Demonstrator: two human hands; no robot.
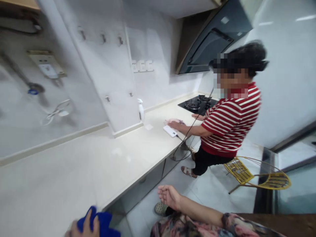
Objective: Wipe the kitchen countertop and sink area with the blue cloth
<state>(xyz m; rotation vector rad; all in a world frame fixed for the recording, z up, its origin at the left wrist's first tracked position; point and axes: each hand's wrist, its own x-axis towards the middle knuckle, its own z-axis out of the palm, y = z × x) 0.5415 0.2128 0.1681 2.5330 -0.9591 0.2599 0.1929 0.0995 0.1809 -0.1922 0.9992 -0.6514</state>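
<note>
At the lower left, my left hand [87, 226] grips a bunched dark blue cloth [106, 224] at the front edge of the pale countertop [81, 171]. Part of that hand is cut off by the bottom of the view. My right hand [170, 197] hangs in front of my body, off the counter, palm showing and fingers loosely curled, with nothing in it. Beneath it, one of my shoes [160, 208] shows on the floor.
A co-worker in a striped shirt [232, 121] stands farther along, one hand on a patterned cloth [183, 121]. Nearby lie a white cabled device [170, 131], a white spray bottle [141, 110] and a black gas hob [197, 104]. A yellow chair [239, 169] stands behind.
</note>
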